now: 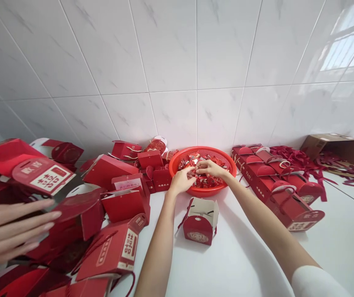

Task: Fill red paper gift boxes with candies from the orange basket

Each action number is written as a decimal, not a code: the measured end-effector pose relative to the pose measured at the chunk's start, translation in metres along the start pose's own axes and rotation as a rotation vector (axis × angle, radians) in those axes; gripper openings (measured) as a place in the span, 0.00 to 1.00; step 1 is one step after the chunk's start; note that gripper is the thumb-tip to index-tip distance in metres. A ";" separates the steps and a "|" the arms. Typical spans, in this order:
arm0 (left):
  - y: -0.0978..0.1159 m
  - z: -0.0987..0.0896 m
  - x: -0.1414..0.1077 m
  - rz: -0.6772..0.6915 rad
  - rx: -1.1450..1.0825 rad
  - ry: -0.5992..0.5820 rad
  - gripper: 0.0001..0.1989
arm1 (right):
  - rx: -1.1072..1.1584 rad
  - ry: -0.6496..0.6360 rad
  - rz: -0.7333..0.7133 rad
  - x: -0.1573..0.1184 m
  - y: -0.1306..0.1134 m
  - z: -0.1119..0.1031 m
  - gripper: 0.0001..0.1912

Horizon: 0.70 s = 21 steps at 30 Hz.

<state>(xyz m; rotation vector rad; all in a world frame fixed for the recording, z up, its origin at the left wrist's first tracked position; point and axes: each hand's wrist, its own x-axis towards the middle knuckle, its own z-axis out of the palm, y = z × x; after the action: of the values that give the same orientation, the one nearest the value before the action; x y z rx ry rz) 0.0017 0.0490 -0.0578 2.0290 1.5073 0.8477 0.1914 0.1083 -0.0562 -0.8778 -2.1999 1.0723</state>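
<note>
My left hand [182,180] and my right hand [210,168] meet over a red plastic basket [230,173], their fingertips drawn together. Whatever they pinch is too small to make out. Red-wrapped candies [206,180] fill the basket beneath them. Just in front, between my forearms, stands a small red gift box [198,229] with its top flaps open and pale inside. A dark red cord hangs at its side.
Many red boxes [111,251] are heaped on the left, where another person's hand [16,231] reaches in. Rows of closed red boxes [266,194] stand right of the basket. Beyond lie dark red ribbons [291,159] and a cardboard box [334,142]. A tiled wall [177,111] bounds the white table [241,255].
</note>
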 end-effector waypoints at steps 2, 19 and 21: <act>-0.001 0.000 0.000 -0.013 -0.069 -0.028 0.30 | 0.077 0.026 -0.016 -0.001 -0.003 0.000 0.23; -0.003 0.014 0.009 -0.003 -0.454 0.183 0.25 | 0.280 0.155 0.010 0.000 -0.003 -0.001 0.25; -0.001 0.015 0.011 0.005 -0.577 0.220 0.22 | 0.218 0.170 0.024 0.002 0.002 -0.003 0.24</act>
<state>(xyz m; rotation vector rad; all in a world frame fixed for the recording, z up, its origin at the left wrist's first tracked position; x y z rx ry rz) 0.0137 0.0597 -0.0672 1.5507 1.1759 1.3604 0.1928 0.1118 -0.0563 -0.8654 -1.8979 1.1771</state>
